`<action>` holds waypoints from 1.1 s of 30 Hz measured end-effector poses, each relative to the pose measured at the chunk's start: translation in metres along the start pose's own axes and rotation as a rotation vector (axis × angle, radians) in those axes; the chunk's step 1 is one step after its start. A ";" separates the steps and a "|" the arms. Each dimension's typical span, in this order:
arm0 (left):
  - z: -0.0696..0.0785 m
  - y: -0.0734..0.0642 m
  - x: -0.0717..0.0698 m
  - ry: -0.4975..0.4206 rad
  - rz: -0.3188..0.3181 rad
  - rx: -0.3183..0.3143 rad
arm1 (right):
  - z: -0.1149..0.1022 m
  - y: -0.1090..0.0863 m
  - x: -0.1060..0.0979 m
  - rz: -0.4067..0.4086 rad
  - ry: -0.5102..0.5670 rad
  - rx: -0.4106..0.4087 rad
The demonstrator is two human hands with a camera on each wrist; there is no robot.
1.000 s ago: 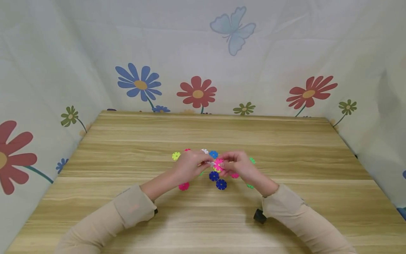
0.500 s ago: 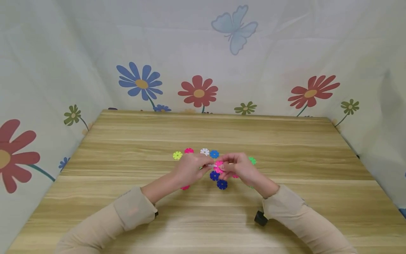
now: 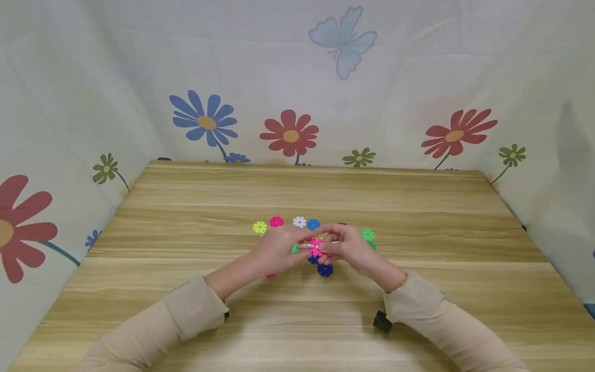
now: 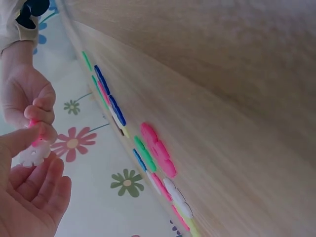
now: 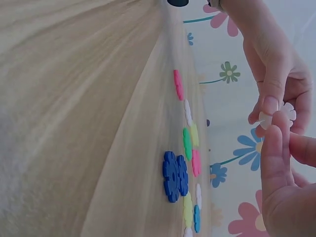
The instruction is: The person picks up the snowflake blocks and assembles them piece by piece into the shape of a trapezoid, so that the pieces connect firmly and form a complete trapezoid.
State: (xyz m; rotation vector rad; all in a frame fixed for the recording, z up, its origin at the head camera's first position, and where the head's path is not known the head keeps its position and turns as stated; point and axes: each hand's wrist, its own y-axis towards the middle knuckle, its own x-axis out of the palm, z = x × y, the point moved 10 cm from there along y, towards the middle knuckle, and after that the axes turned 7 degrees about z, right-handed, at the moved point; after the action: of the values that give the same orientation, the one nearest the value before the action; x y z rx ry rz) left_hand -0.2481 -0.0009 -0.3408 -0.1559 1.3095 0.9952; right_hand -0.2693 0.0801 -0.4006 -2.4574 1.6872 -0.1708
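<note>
We see a white snowflake disc (image 3: 304, 246) just below the centre of the head frame, pinched by the left hand (image 3: 279, 250) and turned nearly edge-on. At its right, a pink snowflake disc (image 3: 316, 247), partly covered by the fingers of the right hand (image 3: 350, 249), shows its notched face. The two look touching, set crosswise; we cannot tell whether their slots interlock. At the left wrist view's left edge, we see the white one's scalloped face.

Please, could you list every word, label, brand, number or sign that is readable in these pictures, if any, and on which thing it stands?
None: no text, number or sign is readable in any view.
The backdrop shows only pictures, such as a butterfly.
On the held white piece and pink piece, any tiny marking would be too small to read.
</note>
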 end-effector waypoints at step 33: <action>-0.017 -0.013 -0.009 0.012 -0.020 -0.065 | 0.012 -0.009 -0.057 -0.093 -0.532 -0.110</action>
State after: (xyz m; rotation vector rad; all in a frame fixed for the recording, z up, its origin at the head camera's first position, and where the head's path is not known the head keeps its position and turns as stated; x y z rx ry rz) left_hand -0.2511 -0.0235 -0.3432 -0.2245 1.2847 1.0222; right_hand -0.2793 0.1369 -0.4107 -2.3638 1.3803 0.5312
